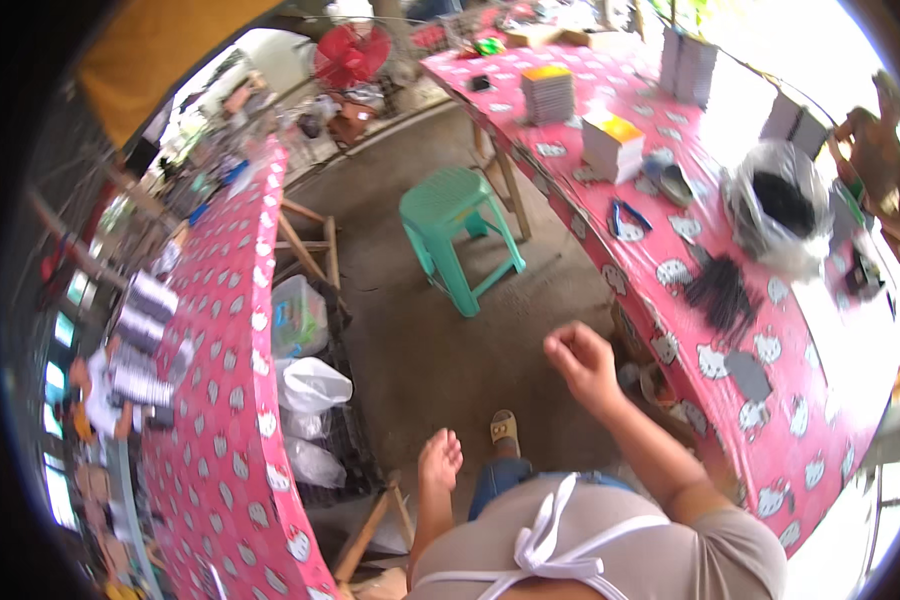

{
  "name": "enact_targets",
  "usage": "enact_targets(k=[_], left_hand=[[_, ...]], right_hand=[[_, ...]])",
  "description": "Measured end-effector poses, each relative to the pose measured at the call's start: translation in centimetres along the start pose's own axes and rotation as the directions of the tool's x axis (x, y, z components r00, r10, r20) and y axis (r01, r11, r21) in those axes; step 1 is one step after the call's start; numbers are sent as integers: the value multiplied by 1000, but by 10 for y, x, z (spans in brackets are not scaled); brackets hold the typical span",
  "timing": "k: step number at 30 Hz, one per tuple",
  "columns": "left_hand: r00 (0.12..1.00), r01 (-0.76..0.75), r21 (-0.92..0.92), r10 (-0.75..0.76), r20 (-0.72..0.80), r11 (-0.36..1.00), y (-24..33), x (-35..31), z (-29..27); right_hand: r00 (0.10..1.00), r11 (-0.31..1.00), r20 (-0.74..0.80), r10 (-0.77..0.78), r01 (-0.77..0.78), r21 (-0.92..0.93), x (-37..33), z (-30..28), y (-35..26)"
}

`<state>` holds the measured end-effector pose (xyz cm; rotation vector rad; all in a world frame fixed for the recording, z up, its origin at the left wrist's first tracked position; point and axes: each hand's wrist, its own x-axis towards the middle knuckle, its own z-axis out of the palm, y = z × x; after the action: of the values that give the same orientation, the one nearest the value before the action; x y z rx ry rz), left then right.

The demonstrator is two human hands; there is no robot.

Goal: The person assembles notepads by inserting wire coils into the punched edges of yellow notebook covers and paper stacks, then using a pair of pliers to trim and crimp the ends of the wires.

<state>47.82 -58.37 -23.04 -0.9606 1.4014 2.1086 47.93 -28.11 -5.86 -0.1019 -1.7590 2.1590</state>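
- The pink right counter (830, 400) was nearest to the right hand (582, 365), whose fingers were curled narrow, with nothing visible in them.
- A white plastic bag (315, 385) lay low beside the pink left counter (205, 350), nearest to the left hand (440, 462), whose fingers were loosely bent and looked empty.
- A green stool (445, 205) stood on the floor (400, 370) between the counters.
- On the right counter lay blue-handled pliers (617, 216) and thin dark strips (722, 297), perhaps ties; blur made this unsure.
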Motion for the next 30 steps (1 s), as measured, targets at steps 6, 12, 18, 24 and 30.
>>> enact_targets(k=[6,12,18,24,30], left_hand=[[733,-500,111,351,583,859,187,-20,185],[288,-600,-68,295,911,797,253,-35,327],[118,-537,-87,177,977,839,260,16,422],[252,-492,145,-19,968,858,265,67,508],[424,-322,36,110,899,946,269,127,592]], right_hand=[[983,970,-158,-89,122,211,92,44,-46],[961,952,-260,-92,162,260,155,45,-46],[918,945,-340,-203,275,178,227,8,-25],[908,968,-375,-188,106,-229,293,-65,-15],[549,774,-793,-265,-370,-515,366,-193,0]])
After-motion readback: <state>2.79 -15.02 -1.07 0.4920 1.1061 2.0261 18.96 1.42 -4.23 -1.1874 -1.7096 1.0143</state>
